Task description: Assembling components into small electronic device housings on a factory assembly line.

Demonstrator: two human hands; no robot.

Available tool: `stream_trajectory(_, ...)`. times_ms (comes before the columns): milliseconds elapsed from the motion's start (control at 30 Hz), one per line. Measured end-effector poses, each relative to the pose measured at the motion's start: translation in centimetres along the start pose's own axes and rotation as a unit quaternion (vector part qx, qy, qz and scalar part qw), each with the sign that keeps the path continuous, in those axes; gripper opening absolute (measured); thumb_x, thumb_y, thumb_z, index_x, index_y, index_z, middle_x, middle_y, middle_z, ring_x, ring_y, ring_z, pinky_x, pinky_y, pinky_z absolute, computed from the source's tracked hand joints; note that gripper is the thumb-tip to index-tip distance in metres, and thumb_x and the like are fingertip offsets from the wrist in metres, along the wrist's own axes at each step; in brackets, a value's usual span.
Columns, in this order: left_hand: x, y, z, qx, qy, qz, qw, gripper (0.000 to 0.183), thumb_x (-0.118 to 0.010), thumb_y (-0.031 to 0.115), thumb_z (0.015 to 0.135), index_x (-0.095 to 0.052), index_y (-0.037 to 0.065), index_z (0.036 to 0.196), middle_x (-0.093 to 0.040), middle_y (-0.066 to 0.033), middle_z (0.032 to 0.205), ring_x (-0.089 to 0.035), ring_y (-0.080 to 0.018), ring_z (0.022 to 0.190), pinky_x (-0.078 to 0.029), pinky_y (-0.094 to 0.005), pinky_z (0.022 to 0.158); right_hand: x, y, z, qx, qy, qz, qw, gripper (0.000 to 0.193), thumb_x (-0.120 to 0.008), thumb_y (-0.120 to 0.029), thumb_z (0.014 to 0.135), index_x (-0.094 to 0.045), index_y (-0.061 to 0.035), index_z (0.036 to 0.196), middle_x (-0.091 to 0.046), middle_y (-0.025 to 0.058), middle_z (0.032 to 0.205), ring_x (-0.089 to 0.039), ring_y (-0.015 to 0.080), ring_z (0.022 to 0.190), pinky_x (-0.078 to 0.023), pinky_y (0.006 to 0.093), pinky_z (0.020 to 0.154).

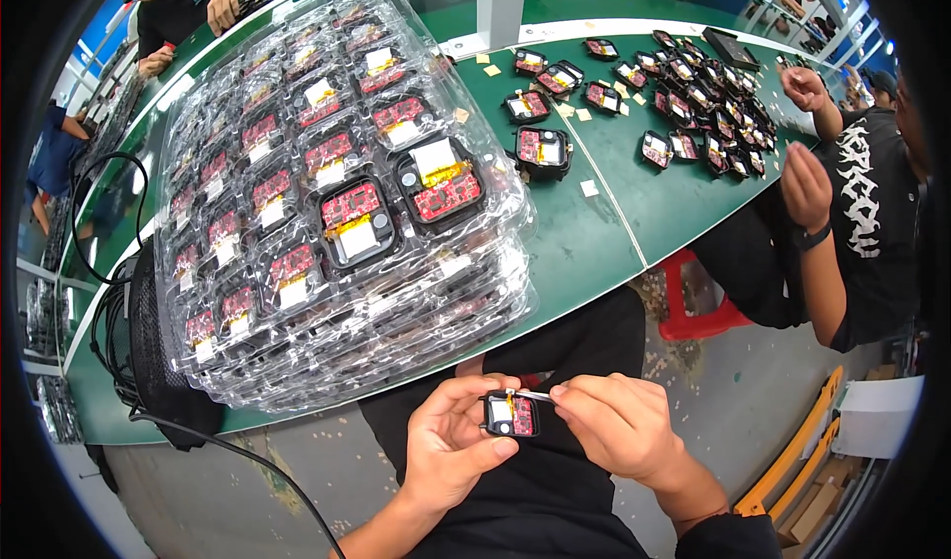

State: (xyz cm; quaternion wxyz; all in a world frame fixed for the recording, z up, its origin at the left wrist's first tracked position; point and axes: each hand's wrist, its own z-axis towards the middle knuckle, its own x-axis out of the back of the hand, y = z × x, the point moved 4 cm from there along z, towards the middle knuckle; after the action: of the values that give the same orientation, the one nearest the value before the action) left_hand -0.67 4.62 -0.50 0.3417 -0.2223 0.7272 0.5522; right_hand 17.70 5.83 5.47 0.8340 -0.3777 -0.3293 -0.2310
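Over my lap, my left hand (448, 452) grips a small black device housing (523, 418) by its left side, thumb below and fingers behind. The housing's open face is turned up, showing a red circuit board and a white-and-silver part. My right hand (626, 428) pinches a thin silver tool (536, 395), whose tip meets the housing's top edge near a small white piece. The tool's exact kind is too small to make out. Ahead on the left, a tall stack of clear plastic trays (495, 252) carries rows of similar housings with red boards.
A green worktable (584, 232) spans the scene. At its right lies a heap of black housings (708, 98), with several loose ones and small yellowish squares (589, 188) nearby. A co-worker (862, 212) sits at right beside a red stool (693, 301). Black cable (267, 460) hangs at left.
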Motion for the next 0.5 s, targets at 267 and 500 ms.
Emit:
stream_trajectory(267, 0.10, -0.27, 0.12, -0.007, -0.009, 0.015, 1.000, 0.056, -0.079, -0.011, 0.079, -0.055, -0.001, 0.129, -0.057, -0.0219, 0.135, -0.059, -0.0268, 0.125, -0.054, -0.0371, 0.101, -0.11, -0.09, -0.19, 0.010, 0.001, -0.016, 1.000, 0.028, -0.079, -0.001, 0.069, -0.075, -0.0022, 0.097, -0.071, 0.0050, 0.086, -0.059, 0.0133, 0.056, -0.047, 0.0252, 0.049)
stream_trajectory(500, -0.01, -0.24, 0.02, -0.002, -0.009, 0.029, 1.000, 0.056, -0.079, -0.011, 0.079, -0.054, -0.002, 0.129, -0.056, -0.0216, 0.136, -0.059, -0.0259, 0.125, -0.054, -0.0363, 0.101, -0.32, -0.12, -0.27, -0.004, -0.004, -0.007, 1.000, 0.030, -0.078, 0.000, 0.069, -0.075, -0.0023, 0.098, -0.071, 0.0051, 0.087, -0.060, 0.0138, 0.057, -0.048, 0.0253, 0.049)
